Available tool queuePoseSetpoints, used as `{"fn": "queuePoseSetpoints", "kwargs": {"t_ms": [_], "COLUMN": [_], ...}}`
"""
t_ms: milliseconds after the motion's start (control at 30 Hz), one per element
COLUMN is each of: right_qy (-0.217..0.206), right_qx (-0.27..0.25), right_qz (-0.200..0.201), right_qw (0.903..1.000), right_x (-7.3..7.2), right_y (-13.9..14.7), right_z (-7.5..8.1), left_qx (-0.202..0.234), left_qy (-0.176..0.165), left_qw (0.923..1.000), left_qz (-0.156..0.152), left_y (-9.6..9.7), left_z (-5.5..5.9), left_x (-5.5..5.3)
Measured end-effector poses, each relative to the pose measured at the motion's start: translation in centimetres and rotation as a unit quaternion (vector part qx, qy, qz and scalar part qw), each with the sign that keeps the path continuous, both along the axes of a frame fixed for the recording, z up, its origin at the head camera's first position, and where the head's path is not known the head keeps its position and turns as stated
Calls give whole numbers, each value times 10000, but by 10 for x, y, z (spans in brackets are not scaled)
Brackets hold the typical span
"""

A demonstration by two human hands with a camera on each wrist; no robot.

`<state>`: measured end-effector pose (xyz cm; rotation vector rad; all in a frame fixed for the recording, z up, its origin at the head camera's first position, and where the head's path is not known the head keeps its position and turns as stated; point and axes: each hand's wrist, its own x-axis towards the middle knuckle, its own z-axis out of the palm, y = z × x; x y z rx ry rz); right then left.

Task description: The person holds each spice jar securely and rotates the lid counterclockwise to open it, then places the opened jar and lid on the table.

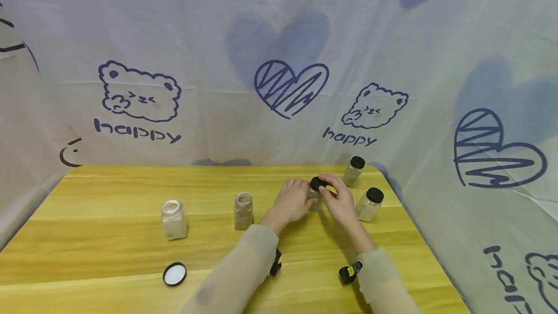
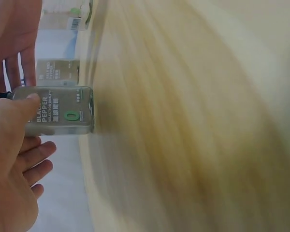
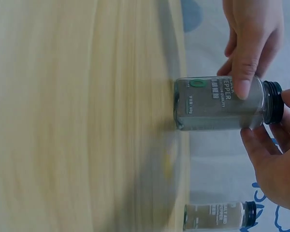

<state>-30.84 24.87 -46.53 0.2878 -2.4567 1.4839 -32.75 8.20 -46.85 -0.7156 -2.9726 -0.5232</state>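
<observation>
A clear glass spice jar [image 3: 203, 111] labelled black pepper stands upright on the wooden table, its black lid [image 3: 273, 102] at the top. My left hand [image 1: 292, 200] holds the jar's body from the left, thumb across the label. From the right, the thumb and fingers of my right hand [image 1: 341, 203] grip the lid, which sits on the jar's mouth. Whether the lid is tight or loose cannot be told. To the right of my hands are two more jars with black lids, a rear jar [image 1: 352, 174] and a nearer jar [image 1: 368, 205].
Left of my hands stand two lidless jars, one of grey-brown powder [image 1: 243, 213] and one paler [image 1: 175, 222]. A loose black-rimmed lid [image 1: 175, 274] lies white side up near the front left. A printed cloth [image 1: 209, 86] hangs behind the table [image 1: 109, 193].
</observation>
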Motion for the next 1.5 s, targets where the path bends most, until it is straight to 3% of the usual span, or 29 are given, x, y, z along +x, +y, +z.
{"fn": "queuePoseSetpoints", "kwargs": {"t_ms": [400,900,1167,1500], "right_qy": [-289,-215,-160,7], "right_qx": [-415,-292,-49,176], "right_qz": [161,587,772,1078], "right_qw": [9986,9976,9969,9940], "right_x": [10,29,32,32], "right_y": [-19,-43,-47,-44], "right_z": [1,0,5,10], "left_qx": [360,560,479,404], "left_qy": [31,900,1359,1463], "left_qw": [9981,9913,9859,9848], "left_qz": [505,776,845,849], "left_y": [-15,-37,-41,-44], "left_z": [-2,-13,-18,-12], "left_x": [25,58,65,68]}}
